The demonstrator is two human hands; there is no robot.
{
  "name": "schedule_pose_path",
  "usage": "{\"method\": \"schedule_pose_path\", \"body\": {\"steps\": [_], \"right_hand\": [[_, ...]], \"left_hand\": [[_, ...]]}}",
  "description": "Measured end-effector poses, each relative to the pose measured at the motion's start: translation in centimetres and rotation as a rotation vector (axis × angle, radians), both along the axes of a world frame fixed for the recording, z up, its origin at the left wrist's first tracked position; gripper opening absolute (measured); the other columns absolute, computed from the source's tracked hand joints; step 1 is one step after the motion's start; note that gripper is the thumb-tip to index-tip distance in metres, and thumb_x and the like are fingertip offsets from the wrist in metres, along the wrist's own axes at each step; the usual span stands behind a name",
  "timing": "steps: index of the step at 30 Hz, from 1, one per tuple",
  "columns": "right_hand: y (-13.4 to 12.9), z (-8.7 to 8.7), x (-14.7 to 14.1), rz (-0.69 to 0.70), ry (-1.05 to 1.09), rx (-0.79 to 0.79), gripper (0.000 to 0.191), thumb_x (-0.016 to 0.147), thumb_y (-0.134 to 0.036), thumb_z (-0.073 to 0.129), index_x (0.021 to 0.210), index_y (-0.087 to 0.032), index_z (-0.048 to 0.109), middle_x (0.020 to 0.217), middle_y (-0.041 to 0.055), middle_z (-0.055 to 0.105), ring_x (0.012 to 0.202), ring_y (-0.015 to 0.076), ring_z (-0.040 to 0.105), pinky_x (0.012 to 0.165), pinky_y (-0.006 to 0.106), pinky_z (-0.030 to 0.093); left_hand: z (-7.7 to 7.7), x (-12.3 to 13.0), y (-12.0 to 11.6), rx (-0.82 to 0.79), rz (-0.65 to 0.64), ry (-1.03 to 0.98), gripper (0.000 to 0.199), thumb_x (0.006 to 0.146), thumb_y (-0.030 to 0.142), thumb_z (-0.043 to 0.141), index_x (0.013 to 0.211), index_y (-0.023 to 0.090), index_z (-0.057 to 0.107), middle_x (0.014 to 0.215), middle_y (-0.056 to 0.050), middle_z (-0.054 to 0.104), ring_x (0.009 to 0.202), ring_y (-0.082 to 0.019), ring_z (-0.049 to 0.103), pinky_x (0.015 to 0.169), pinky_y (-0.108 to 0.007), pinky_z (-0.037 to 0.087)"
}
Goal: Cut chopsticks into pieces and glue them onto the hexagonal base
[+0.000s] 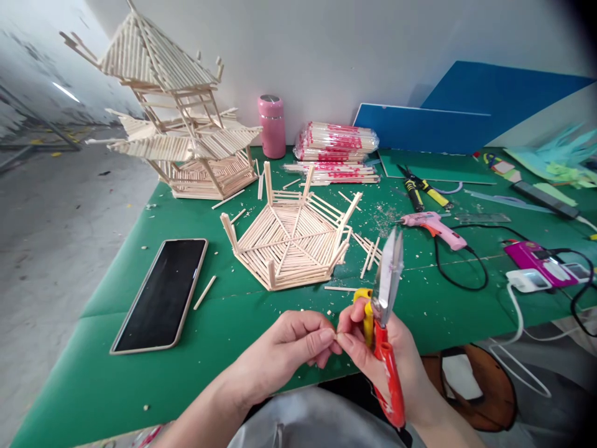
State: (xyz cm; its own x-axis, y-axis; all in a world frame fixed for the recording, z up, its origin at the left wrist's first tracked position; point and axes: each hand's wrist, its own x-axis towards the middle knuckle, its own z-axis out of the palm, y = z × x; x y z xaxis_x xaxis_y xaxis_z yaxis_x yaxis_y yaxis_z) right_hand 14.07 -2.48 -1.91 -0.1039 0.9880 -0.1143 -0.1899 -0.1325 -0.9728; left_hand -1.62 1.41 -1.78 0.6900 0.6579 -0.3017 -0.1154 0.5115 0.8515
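My left hand (305,342) is closed in a pinch, its thumb and fingertips meeting those of my right hand (396,348). Whatever lies between the fingertips is tiny and mostly hidden. Scissors (388,283) with red and yellow handles are held in my right hand, blades pointing up. Just beyond both hands stands a polygonal stick base (280,249) with a slatted floor, short upright posts and partial railings. Loose sticks (370,255) lie at its right side, and a single stick (205,292) rests to its left.
A tiered stick pagoda (186,143) stands at the back left, beside a pink bottle (272,127) and bagged sticks (336,143). A phone (161,295) lies left. Rightward are pliers (422,190), a pink glue gun (436,229), cables and a magenta device (536,258) on the green table (224,379).
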Motion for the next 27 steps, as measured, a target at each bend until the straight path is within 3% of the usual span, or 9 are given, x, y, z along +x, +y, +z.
{"method": "schedule_pose_path", "body": {"steps": [5, 11, 15, 22, 27], "right_hand": [[0.18, -0.25, -0.02, -0.068, 0.013, 0.048, 0.021, 0.076, -0.016, 0.061, 0.082, -0.024, 0.042, 0.076, -0.0049, 0.051, 0.065, 0.0089, 0.056, 0.061, 0.022, 0.05], [0.09, -0.3, 0.07, -0.057, 0.009, 0.058, 0.022, 0.076, -0.015, 0.06, 0.084, -0.025, 0.043, 0.08, -0.004, 0.05, 0.071, 0.0097, 0.055, 0.065, 0.023, 0.05], [0.09, -0.32, 0.05, -0.077, 0.008, 0.071, 0.022, 0.075, -0.013, 0.06, 0.083, -0.026, 0.044, 0.079, -0.0048, 0.051, 0.071, 0.0091, 0.055, 0.066, 0.022, 0.049], [0.07, -0.14, -0.23, -0.09, 0.12, -0.039, 0.021, 0.071, -0.025, 0.066, 0.078, -0.025, 0.047, 0.073, -0.0034, 0.053, 0.065, 0.0104, 0.054, 0.064, 0.024, 0.049], [-0.02, -0.35, -0.56, -0.091, 0.086, -0.097, 0.019, 0.071, -0.03, 0.065, 0.076, -0.024, 0.048, 0.072, -0.0028, 0.052, 0.063, 0.0108, 0.054, 0.06, 0.024, 0.05]], "left_hand": [[0.17, 0.1, -0.34, 0.033, 0.022, 0.011, 0.03, 0.084, 0.037, 0.049, 0.072, 0.012, 0.06, 0.062, 0.0, 0.049, 0.06, -0.011, 0.04, 0.058, -0.024, 0.031], [0.59, 0.42, -0.61, 0.261, 0.053, 0.173, 0.021, 0.083, 0.032, 0.05, 0.074, 0.014, 0.059, 0.066, 0.001, 0.049, 0.063, -0.012, 0.041, 0.06, -0.023, 0.033], [0.53, 0.64, -0.76, 0.32, 0.108, 0.195, 0.02, 0.082, 0.03, 0.052, 0.079, 0.014, 0.063, 0.072, -0.002, 0.054, 0.069, -0.014, 0.046, 0.065, -0.025, 0.037], [0.61, 0.56, -0.84, 0.303, 0.159, 0.174, 0.02, 0.08, 0.031, 0.055, 0.071, 0.014, 0.063, 0.069, -0.001, 0.053, 0.066, -0.014, 0.046, 0.064, -0.025, 0.036], [-0.03, 0.56, -1.02, 0.137, 0.164, 0.047, 0.024, 0.08, 0.032, 0.056, 0.064, 0.014, 0.058, 0.062, 0.001, 0.047, 0.061, -0.011, 0.04, 0.058, -0.024, 0.032]]}}
